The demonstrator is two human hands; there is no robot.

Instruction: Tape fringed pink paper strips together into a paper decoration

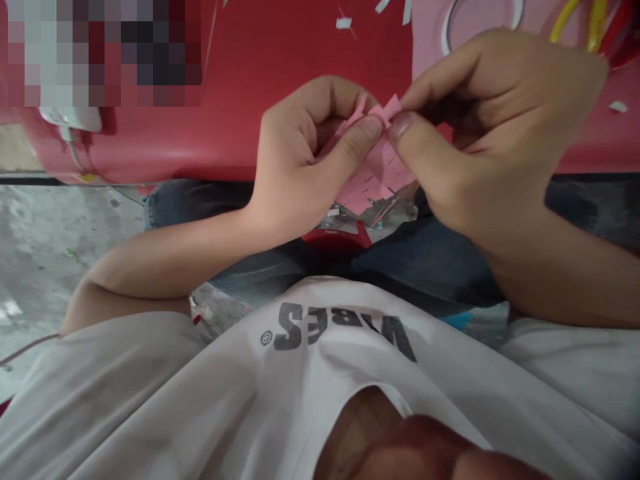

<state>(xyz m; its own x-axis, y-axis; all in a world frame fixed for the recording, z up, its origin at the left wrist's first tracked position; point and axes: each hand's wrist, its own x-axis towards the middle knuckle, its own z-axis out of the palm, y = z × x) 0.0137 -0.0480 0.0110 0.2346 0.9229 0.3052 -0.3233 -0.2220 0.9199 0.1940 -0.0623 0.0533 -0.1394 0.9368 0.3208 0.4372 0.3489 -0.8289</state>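
Observation:
A piece of pink paper (367, 183) with slits and a jagged, fringed edge is held up over my lap, near the table's front edge. My left hand (305, 153) pinches it between thumb and curled fingers. From the other side, my right hand (493, 127) grips a small strip at the paper's upper edge between thumb and forefinger. The two thumb tips are close together there. Part of the paper is hidden behind my left thumb and fingers.
A red table (240, 87) spans the front, with white paper scraps (343, 23) on it. At upper right are a white ring (453, 27) and yellow-handled tool (595, 27). A white charger (83, 119) with a cable lies at left. Scraps litter the grey floor (65, 233).

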